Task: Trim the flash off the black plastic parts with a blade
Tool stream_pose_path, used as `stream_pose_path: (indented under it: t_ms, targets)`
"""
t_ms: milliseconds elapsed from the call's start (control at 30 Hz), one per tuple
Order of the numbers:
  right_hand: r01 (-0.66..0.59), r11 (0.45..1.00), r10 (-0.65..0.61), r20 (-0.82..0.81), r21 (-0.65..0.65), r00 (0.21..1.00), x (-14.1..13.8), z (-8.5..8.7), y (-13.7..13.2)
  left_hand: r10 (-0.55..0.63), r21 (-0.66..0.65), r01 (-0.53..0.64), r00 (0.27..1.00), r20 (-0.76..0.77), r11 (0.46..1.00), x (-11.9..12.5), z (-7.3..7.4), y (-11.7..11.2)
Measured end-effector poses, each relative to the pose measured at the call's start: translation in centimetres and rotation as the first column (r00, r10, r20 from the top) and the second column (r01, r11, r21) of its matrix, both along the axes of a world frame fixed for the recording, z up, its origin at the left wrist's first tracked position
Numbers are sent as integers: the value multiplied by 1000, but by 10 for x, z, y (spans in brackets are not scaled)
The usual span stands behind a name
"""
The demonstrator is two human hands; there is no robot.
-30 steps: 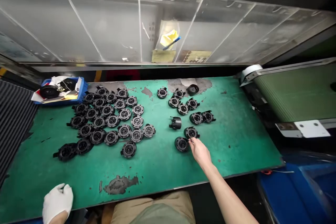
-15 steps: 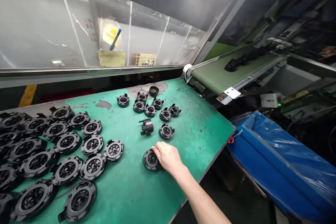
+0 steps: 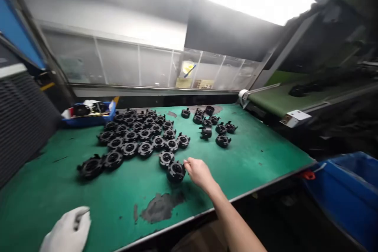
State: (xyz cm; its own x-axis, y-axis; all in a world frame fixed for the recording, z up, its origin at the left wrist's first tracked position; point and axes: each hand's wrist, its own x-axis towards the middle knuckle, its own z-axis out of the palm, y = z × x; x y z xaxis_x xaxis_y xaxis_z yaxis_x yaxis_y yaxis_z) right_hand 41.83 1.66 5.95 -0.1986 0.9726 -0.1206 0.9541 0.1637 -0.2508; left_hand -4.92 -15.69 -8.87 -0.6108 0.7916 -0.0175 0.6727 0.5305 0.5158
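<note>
The right hand [image 3: 198, 171] has its grip closed lightly on the rim of a black round part [image 3: 176, 172], fingertips pinching its right edge while the part rests on the surface [image 3: 260, 153]; the left hand [image 3: 67, 231], in a white glove, lies curled at the near left edge, and whether it holds anything I cannot tell — the frame is blurred there. A second ago this same part sat over on the right, just below the small right-hand group [image 3: 214, 126]; now it has been drawn leftward and lies just beside the front of the big cluster of parts [image 3: 138, 136], so the sorted pile seems to be gaining one piece and the right group losing one. The surface is a worn green mat with grey patches scraped bare, one patch [image 3: 161, 206] just in front of the held part; a blue tray [image 3: 88, 112] of oddments stands at the far left corner. Behind runs a clear panelled screen [image 3: 132, 67]; to the right a green conveyor belt [image 3: 283, 98] — and below it a blue bin [image 3: 348, 189].
</note>
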Motion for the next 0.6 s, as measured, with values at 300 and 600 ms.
stream_pose_path:
  t_ms: [300,600]
  targets:
    - [-37,999,38,-55,15,998,-98,1,-68,-414,331,345,895,166,879,64,43,6]
    - [-155,988,152,-186,-3,971,-93,-22,-98,-628,203,606,775,67,769,139,71,26]
